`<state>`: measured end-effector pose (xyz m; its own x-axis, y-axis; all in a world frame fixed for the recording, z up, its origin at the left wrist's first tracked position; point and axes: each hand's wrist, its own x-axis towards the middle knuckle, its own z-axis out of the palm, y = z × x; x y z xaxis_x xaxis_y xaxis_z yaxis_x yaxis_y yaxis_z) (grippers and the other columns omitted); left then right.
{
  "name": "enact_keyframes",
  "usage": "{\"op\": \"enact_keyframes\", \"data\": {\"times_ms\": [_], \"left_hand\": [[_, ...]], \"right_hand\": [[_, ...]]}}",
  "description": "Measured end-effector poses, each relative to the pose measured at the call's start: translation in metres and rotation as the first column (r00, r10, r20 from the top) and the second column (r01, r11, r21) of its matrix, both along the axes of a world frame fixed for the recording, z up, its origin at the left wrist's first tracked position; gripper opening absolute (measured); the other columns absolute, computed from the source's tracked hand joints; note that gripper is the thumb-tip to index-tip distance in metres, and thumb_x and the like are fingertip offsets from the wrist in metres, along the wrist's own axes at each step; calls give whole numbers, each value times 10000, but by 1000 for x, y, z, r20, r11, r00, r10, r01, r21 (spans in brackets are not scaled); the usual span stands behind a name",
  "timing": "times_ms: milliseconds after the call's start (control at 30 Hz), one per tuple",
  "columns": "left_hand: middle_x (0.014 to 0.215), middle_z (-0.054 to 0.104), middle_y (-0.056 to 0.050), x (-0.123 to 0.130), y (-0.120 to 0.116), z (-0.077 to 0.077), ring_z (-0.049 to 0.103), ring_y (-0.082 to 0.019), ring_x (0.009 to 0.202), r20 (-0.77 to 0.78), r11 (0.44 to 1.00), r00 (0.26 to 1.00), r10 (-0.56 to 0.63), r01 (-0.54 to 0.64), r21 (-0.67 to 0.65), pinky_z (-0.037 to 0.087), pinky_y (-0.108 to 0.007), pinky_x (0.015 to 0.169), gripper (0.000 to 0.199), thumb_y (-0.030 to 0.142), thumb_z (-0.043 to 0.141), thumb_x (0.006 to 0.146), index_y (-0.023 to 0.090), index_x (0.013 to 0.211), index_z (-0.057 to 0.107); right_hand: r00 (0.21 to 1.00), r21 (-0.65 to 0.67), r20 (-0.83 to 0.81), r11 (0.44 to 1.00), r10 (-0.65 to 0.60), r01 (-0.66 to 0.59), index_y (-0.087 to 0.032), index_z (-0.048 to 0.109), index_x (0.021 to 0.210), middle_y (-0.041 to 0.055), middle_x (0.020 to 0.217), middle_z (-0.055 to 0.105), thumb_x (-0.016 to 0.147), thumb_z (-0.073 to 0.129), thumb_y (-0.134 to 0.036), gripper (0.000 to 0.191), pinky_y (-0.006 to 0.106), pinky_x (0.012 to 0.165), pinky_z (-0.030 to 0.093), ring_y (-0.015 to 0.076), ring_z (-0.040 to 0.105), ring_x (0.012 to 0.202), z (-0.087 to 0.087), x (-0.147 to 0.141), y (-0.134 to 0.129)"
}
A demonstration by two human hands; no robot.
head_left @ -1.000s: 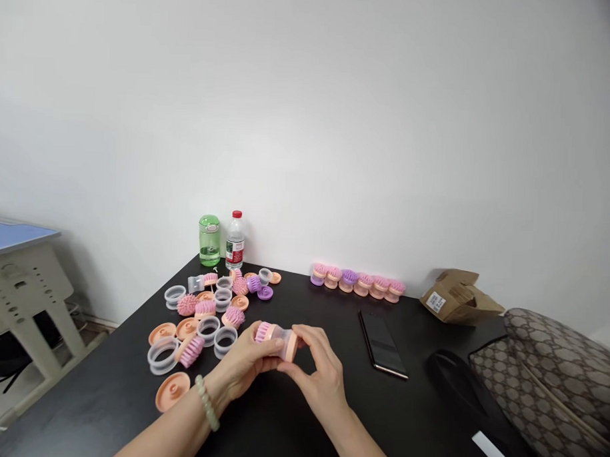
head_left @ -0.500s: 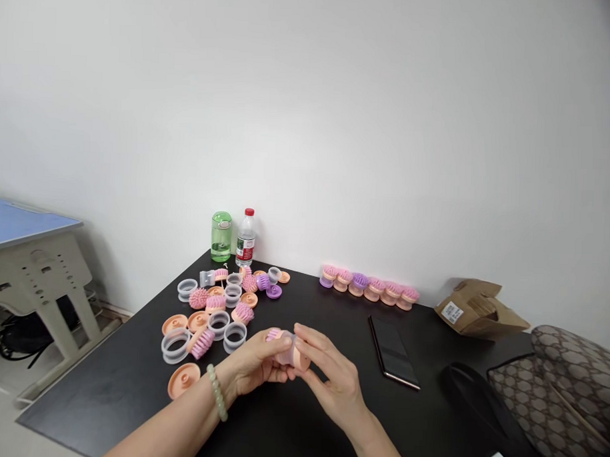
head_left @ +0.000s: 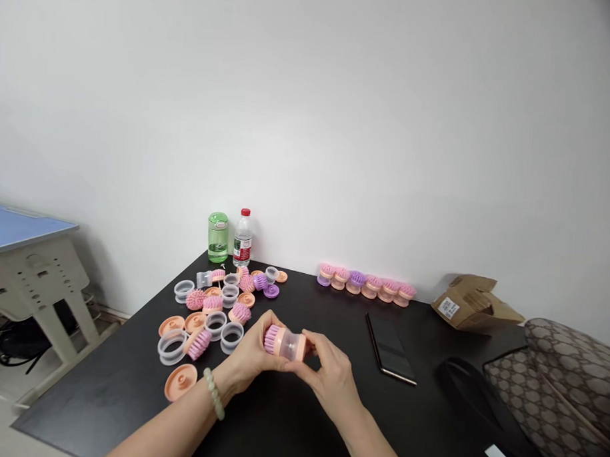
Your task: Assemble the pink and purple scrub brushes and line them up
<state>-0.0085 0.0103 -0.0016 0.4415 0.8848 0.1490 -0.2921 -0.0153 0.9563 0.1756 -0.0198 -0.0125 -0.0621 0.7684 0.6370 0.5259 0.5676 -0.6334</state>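
The person's left hand (head_left: 248, 360), a pale green bead bracelet (head_left: 214, 393) at its wrist, and right hand (head_left: 332, 379) hold a pink-bristled brush (head_left: 285, 342) off the black bench (head_left: 104, 395), just left of the phone (head_left: 391, 348). Its clear cylindrical body now shows between the bristles and the peach cap, where a moment ago the right hand covered it. The left fingers wrap closed around the bristle end, and the right fingers (head_left: 314, 342) pinch the capped end. Further left of the phone lie loose clear rings (head_left: 231, 337) and peach caps (head_left: 180, 382); beyond it stands a row of assembled brushes (head_left: 366, 284)
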Motion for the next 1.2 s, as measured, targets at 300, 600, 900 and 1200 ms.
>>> {"op": "enact_keyframes", "data": {"times_ms": [300,600,900,1200], "left_hand": [[1061,644,-56,2,-9,6,609,-231,947,-256,846,934,248,-79,528,457,-323,839,289,146,746,754,233,993,608],[977,610,-25,2,0,3,582,-248,912,-292,878,871,394,-263,399,434,-332,806,467,140,854,584,227,962,595],[1111,562,-64,3,-8,3,562,-239,1029,-265,766,913,309,-74,638,444,-342,884,291,55,670,740,226,956,577],[981,535,-18,-2,6,0,536,-221,909,-399,814,788,468,-208,543,455,-363,809,418,79,717,674,216,997,490]], "right_hand": [[856,-681,-517,618,-24,-393,-175,550,638,3,498,560,851,363,-812,697,221,313,433,93,469,333,2,-15,2],[822,-448,-569,829,25,-335,-218,605,1244,84,1098,695,805,625,-705,657,371,731,608,190,705,748,-6,-6,7],[773,-526,-634,724,16,-446,-165,588,729,-14,558,547,841,585,-692,539,270,423,516,131,548,473,-4,-13,6],[916,-374,-386,890,108,-262,-221,640,1221,95,1135,661,816,722,-476,486,358,688,594,248,665,906,-6,-7,8]]}}
